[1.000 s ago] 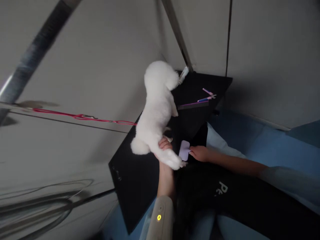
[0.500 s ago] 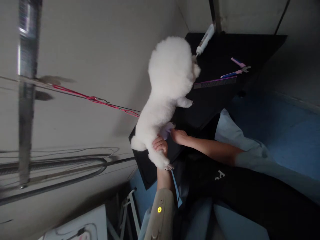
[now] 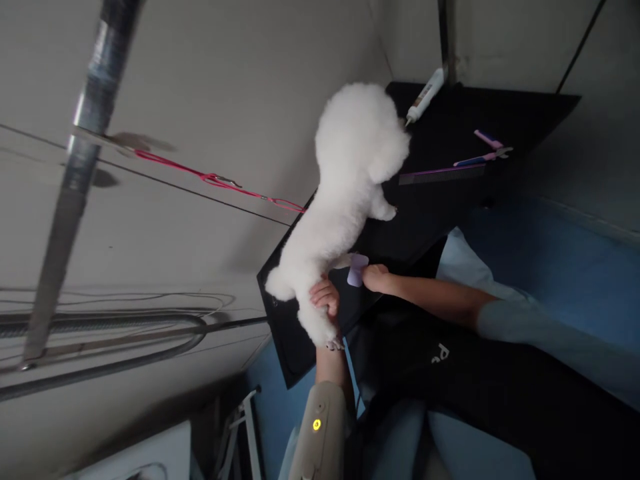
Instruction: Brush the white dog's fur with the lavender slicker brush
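Observation:
A small fluffy white dog (image 3: 345, 193) stands on a black table (image 3: 430, 207). My left hand (image 3: 325, 297) is closed around the dog's hind leg, holding it lifted off the table. My right hand (image 3: 376, 277) grips a pale lilac brush (image 3: 357, 269) held against the dog's underside by the other hind leg. A pink leash (image 3: 220, 181) runs from the dog's neck area to a metal pole (image 3: 80, 167) at the left.
On the far part of the table lie a white tube (image 3: 426, 95), a long comb (image 3: 443, 175) and pink and blue clippers (image 3: 483, 150). A black apron (image 3: 450, 380) covers my front. Blue floor (image 3: 545, 253) lies to the right, cables (image 3: 125, 327) run at the left.
The view swung and the dog shifted on the table. My right hand carried the brush from beside the lifted paw up to the dog's underside. My left hand kept its hold on the hind leg.

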A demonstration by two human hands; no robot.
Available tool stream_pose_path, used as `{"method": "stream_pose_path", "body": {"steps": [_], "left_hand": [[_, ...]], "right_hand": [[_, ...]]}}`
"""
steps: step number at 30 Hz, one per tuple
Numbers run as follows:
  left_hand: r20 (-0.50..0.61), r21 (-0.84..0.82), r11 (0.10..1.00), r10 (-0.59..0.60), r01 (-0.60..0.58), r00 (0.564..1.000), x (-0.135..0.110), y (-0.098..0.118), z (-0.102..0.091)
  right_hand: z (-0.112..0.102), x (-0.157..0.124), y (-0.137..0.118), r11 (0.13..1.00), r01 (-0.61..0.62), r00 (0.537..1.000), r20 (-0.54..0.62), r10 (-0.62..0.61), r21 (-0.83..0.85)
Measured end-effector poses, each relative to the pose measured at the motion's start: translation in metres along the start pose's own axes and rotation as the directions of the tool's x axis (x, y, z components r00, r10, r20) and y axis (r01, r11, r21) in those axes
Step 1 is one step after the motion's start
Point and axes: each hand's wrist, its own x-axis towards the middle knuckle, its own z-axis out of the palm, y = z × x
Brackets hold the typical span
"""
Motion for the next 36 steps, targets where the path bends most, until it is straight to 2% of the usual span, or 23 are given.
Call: {"method": "stream_pose_path", "body": {"steps": [4, 8, 10, 12, 14, 15, 18, 19, 23, 24, 26, 27, 28, 31, 32, 33, 36], "left_hand": [[0.036, 0.009, 0.999, 0.037, -0.037, 0.999, 0.001, -0.001, -0.001], [0.127, 0.065, 0.998, 0.015, -0.024, 0.992, -0.002, 0.002, -0.004], [0.15, 0.11, 0.994, -0.004, -0.013, 0.989, -0.004, 0.004, -0.007], [0.137, 0.152, 0.988, -0.025, 0.004, 0.99, -0.004, 0.004, -0.011], [0.112, 0.181, 0.983, -0.047, 0.026, 0.993, -0.003, 0.001, -0.016], [0.103, 0.188, 0.981, -0.056, 0.036, 0.993, -0.002, -0.002, -0.018], [0.094, 0.18, 0.983, -0.063, 0.046, 0.994, 0.003, -0.009, -0.023], [0.095, 0.172, 0.984, -0.063, 0.046, 0.993, 0.004, -0.011, -0.024], [0.143, 0.144, 0.989, -0.06, 0.039, 0.988, 0.004, -0.013, -0.024], [0.16, 0.132, 0.991, -0.057, 0.036, 0.986, 0.003, -0.013, -0.025], [0.184, 0.106, 0.994, -0.056, 0.037, 0.981, 0.003, -0.014, -0.025], [0.188, 0.093, 0.995, -0.057, 0.039, 0.98, 0.003, -0.016, -0.026], [0.184, 0.082, 0.996, -0.057, 0.043, 0.981, 0.003, -0.017, -0.026], [0.153, 0.036, 0.998, -0.057, 0.052, 0.987, 0.005, -0.023, -0.026], [0.147, 0.016, 0.998, -0.055, 0.054, 0.988, 0.004, -0.025, -0.027], [0.145, -0.003, 0.999, -0.05, 0.051, 0.988, 0.004, -0.027, -0.027], [0.153, -0.041, 0.998, -0.047, 0.054, 0.987, 0.0, -0.031, -0.024]], "right_hand": [[-0.005, -0.008, 0.006, 0.998, -0.046, 0.999, 0.001, 0.046, -0.039], [-0.017, -0.037, 0.005, 0.996, -0.051, 0.997, 0.061, 0.056, -0.077], [-0.031, -0.049, 0.003, 0.994, 0.044, 0.999, 0.026, -0.041, -0.099], [-0.048, -0.053, 0.004, 0.976, 0.162, 0.983, -0.058, -0.172, -0.147], [-0.063, -0.053, 0.01, 0.961, 0.198, 0.967, -0.122, -0.224, -0.191], [-0.067, -0.053, 0.013, 0.968, 0.158, 0.972, -0.139, -0.187, -0.196], [-0.07, -0.056, 0.018, 0.987, -0.047, 0.993, -0.118, 0.029, -0.152], [-0.07, -0.058, 0.017, 0.989, -0.062, 0.993, -0.111, 0.048, -0.131], [-0.071, -0.064, 0.008, 0.989, 0.081, 0.977, -0.185, -0.104, -0.127], [-0.072, -0.066, 0.008, 0.989, 0.047, 0.977, -0.201, -0.076, -0.142], [-0.076, -0.071, 0.009, 0.984, -0.101, 0.981, -0.18, 0.073, -0.146], [-0.079, -0.074, 0.008, 0.98, -0.142, 0.98, -0.157, 0.12, -0.14], [-0.082, -0.076, 0.006, 0.982, -0.131, 0.984, -0.137, 0.113, -0.135], [-0.1, -0.077, -0.002, 0.983, 0.094, 0.983, -0.143, -0.117, -0.156], [-0.108, -0.076, -0.004, 0.974, 0.149, 0.972, -0.156, -0.175, -0.168], [-0.117, -0.075, -0.004, 0.972, 0.154, 0.969, -0.164, -0.184, -0.177], [-0.14, -0.078, -0.005, 0.974, -0.033, 0.981, -0.192, -0.011, -0.222]]}}
